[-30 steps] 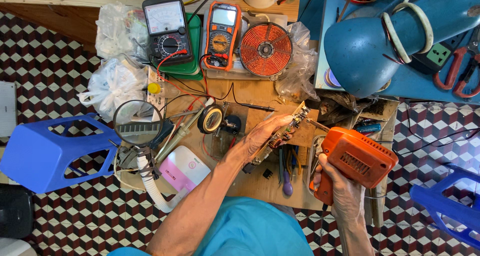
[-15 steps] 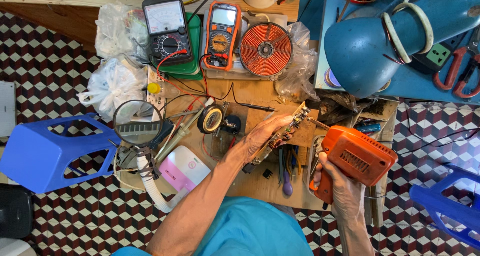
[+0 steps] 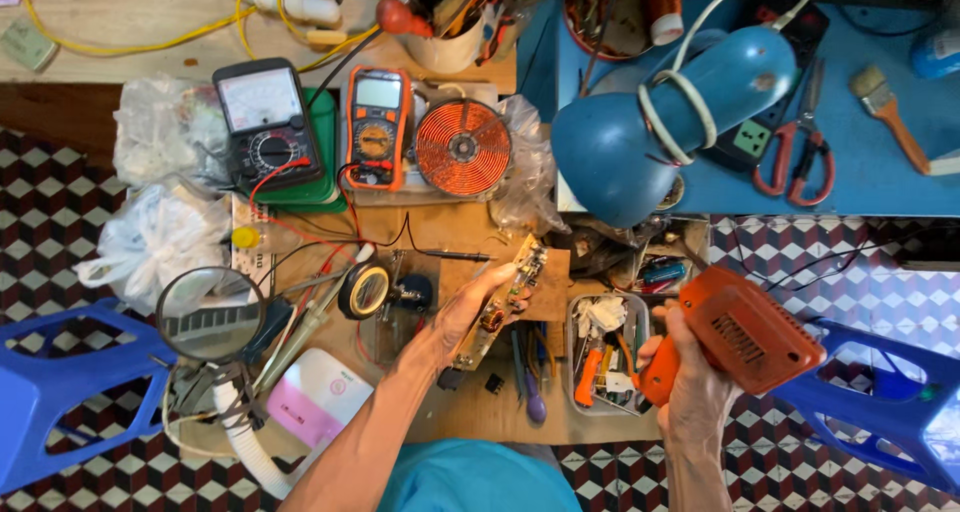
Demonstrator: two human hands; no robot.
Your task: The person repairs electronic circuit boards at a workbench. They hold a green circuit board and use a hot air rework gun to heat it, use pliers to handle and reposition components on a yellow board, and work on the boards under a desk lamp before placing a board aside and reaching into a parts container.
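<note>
While both arms stay almost where they were a second ago, the only change is slight: the orange drill (image 3: 745, 332) sits a touch higher in the right hand (image 3: 690, 392), which stays wrapped tight around its grip. Its body slants, the bulky end up and away to the right of that hand. The left hand (image 3: 470, 307) keeps its fingers closed on a narrow circuit board (image 3: 505, 297), long axis diagonal, far end pointing up-right toward the blue lamp (image 3: 660, 122). A tool tray (image 3: 572, 357) lies between the hands.
</note>
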